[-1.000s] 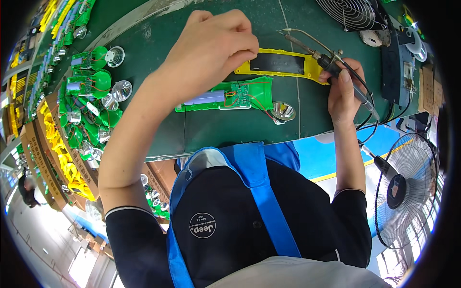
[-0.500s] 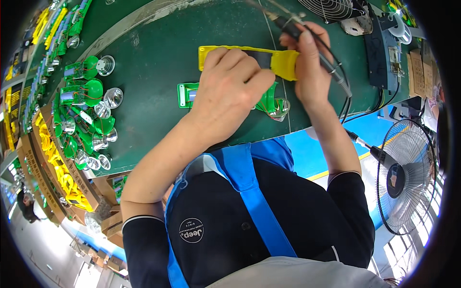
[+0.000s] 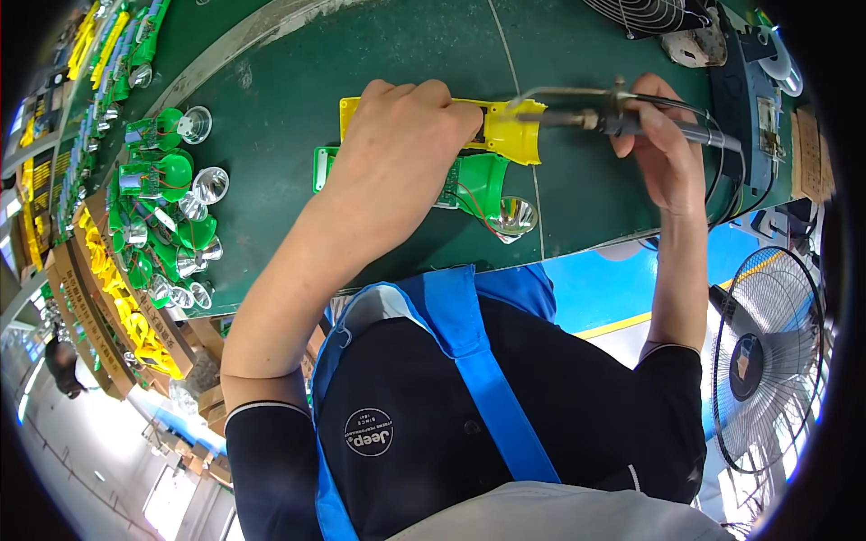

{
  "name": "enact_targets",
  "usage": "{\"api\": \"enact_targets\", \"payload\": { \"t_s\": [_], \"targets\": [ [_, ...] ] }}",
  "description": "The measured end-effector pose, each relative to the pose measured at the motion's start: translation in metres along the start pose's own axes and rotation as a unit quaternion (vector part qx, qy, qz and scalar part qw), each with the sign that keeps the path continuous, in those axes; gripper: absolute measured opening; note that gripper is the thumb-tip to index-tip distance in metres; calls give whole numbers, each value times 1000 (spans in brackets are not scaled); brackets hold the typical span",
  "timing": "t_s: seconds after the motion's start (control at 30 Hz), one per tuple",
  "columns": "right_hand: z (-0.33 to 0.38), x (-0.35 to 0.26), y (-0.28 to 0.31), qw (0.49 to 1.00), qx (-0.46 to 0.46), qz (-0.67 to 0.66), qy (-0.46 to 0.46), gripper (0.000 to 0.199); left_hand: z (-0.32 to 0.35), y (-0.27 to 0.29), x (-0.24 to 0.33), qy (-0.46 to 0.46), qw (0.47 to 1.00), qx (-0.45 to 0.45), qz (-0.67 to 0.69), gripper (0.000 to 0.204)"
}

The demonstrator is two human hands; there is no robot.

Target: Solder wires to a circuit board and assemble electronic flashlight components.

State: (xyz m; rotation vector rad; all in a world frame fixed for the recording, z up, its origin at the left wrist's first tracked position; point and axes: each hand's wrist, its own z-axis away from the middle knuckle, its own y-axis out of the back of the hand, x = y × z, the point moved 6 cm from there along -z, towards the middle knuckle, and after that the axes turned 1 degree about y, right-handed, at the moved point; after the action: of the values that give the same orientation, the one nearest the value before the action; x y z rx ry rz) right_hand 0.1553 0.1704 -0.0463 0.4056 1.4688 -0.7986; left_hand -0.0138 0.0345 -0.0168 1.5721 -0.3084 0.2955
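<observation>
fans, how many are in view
2: a standing fan at the lower right and a black wire-guarded fan at the upper right, cut off by the picture's top edge. Others may be hidden.

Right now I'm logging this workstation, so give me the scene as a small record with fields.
Left hand: over the yellow casing; grip unclear
Right hand: holding a soldering iron, blurred, tip toward the yellow casing
Beside yellow casing: green casing, wired to a silver reflector
Surface: green bench
Far left: many green assemblies
Lower right: caged fan
</observation>
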Motion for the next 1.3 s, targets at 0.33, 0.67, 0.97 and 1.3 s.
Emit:
{"api": "enact_targets", "payload": {
  "t_s": [0.33, 0.67, 0.97, 1.3],
  "targets": [
    [-19, 1, -13, 981, -81, 163, -59, 24, -8, 0, 0, 29, 997, -66, -15, 10],
    [-20, 7, -13, 983, -112, 131, -59, 17, -8, -1, 0, 30, 998, -62, -16, 9],
    [-1, 6, 3, 991, -35, 128, -26, 27, -7, -1, 0, 41, 998, -39, -25, 9],
    [24, 7, -32, 979, 40, 123, 157, 34, -6, -2, -2, 39, 999, -26, -15, 8]
  ]
}}
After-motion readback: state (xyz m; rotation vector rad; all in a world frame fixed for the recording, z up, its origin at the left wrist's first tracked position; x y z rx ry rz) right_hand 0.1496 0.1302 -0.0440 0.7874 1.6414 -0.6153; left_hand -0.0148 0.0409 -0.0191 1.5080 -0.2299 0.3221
